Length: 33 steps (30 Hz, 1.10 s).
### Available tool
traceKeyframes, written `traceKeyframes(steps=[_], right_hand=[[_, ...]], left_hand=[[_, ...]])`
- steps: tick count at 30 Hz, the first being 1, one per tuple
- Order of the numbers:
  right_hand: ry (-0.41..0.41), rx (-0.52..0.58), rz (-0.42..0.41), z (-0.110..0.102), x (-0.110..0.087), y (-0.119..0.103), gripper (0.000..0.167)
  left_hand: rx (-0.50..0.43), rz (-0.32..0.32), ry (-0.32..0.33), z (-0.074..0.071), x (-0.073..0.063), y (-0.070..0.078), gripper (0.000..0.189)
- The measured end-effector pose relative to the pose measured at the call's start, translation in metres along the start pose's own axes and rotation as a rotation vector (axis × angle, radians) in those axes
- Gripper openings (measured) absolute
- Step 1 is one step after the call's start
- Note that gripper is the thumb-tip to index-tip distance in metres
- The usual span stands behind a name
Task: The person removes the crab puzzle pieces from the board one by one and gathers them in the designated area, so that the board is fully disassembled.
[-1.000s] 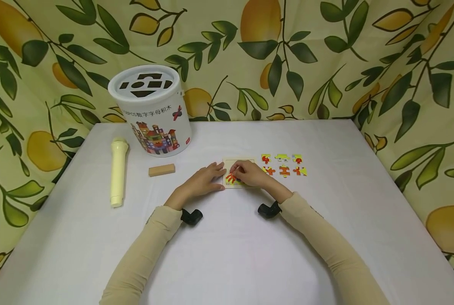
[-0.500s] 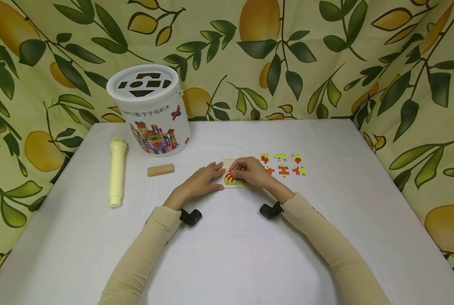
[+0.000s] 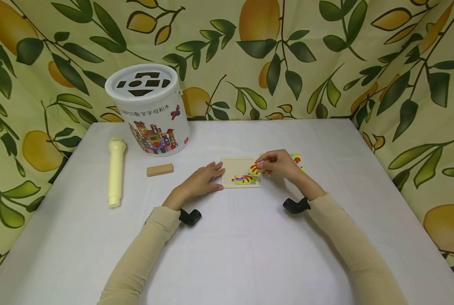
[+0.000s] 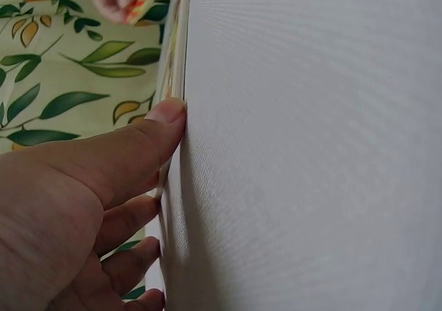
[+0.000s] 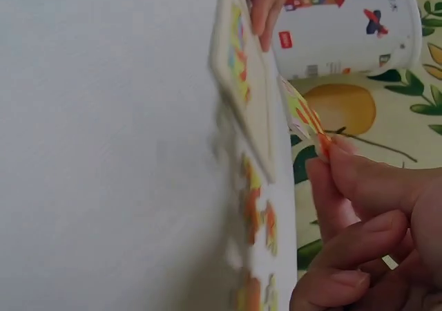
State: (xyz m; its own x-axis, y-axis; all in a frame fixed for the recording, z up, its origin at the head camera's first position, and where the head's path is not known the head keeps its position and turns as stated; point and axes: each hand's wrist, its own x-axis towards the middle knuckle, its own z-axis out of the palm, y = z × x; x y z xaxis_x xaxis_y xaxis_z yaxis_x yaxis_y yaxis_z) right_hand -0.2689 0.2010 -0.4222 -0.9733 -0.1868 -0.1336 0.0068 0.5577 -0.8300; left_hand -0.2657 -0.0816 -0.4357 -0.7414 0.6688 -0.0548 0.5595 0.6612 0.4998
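My right hand pinches a yellow and red jigsaw piece between thumb and fingertips. It is held off the table, by the right side of a shallow wooden puzzle tray. Joined or adjoining pieces lie along the tray's lower edge, towards the right. My left hand rests at the tray's left edge with its fingers spread, the thumb touching the near corner. Several loose jigsaw pieces lie right of the tray, partly hidden by my right hand in the head view.
A white lidded bucket with shaped holes in its lid stands at the back left. In front of it lies a wooden block. Further left is a cream microphone-shaped object. A fruit-patterned cloth hangs behind the table.
My right hand has lifted the red and yellow jigsaw piece from the tray's lower left and carried it right, past the tray's right edge. My left hand has stayed in place.
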Motion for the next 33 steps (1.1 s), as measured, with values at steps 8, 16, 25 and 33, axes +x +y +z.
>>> traceKeyframes(steps=[8,16,25,33], right_hand=[[-0.057,-0.105,0.083,-0.013,-0.017,0.026,0.014],[-0.005,-0.172,0.064,-0.011,-0.02,0.025,0.015],[-0.018,-0.265,0.039,-0.017,-0.019,0.016,0.012],[-0.127,-0.158,-0.119,0.003,-0.002,-0.008,0.019]], left_hand=[[-0.01,-0.015,-0.006,0.001,0.0,-0.002,0.06],[-0.016,0.005,0.001,0.002,0.0,-0.001,0.06],[-0.028,-0.008,-0.002,0.003,0.001,-0.002,0.06],[-0.027,-0.011,-0.001,0.002,0.002,-0.002,0.06]])
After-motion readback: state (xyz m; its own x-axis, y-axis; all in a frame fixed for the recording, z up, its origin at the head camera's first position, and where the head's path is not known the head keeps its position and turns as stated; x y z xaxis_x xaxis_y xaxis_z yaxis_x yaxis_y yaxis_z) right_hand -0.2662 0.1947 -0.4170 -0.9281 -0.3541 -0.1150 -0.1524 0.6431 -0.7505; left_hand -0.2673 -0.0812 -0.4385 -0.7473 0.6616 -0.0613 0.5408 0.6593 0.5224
